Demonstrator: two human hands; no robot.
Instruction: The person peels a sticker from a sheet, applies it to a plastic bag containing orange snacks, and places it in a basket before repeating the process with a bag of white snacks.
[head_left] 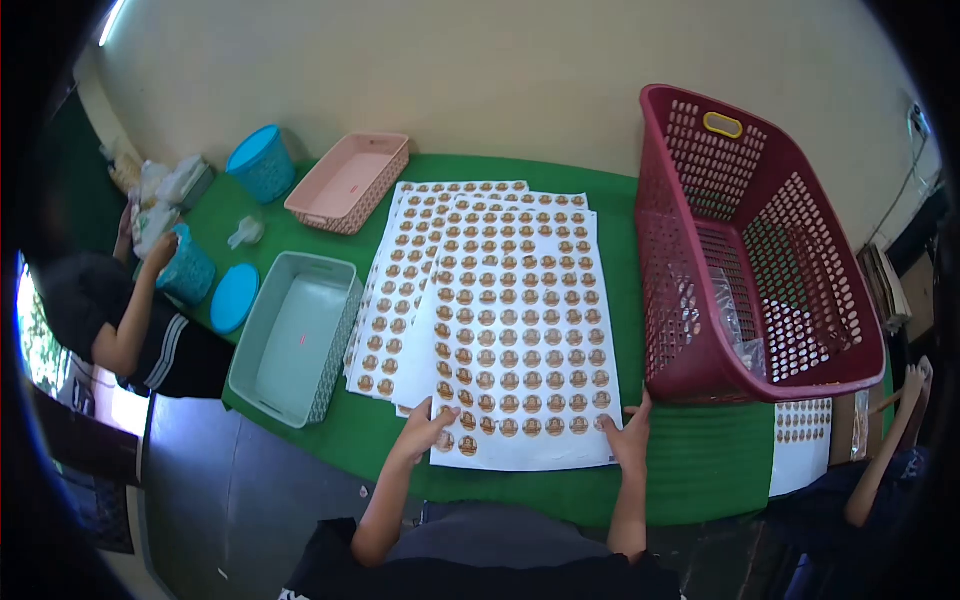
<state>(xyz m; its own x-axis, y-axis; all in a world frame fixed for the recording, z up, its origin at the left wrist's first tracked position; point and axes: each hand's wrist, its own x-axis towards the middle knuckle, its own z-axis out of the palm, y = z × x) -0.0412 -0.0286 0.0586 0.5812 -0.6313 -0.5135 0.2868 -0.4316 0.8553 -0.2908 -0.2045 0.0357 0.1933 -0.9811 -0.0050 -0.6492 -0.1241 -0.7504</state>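
Observation:
A white sheet of round brown stickers [530, 330] lies on top of a stack at the middle of the table, its near part slightly curved. My left hand [425, 432] grips its lower left edge, thumb on top and the other fingers partly hidden. At the lower right edge, my right hand [628, 432] holds the sheet with the thumb over the paper and the index finger stretched forward. More sticker sheets [384, 340] lie beneath, fanned out to the left and back.
A large maroon basket [690, 330] with clear plastic inside stands right on the green table [700, 460]. To the left are a grey-green tray [340, 350], a pink basket [397, 150], a blue bin [265, 170] and a blue lid [235, 298]. Co-workers stand at both sides.

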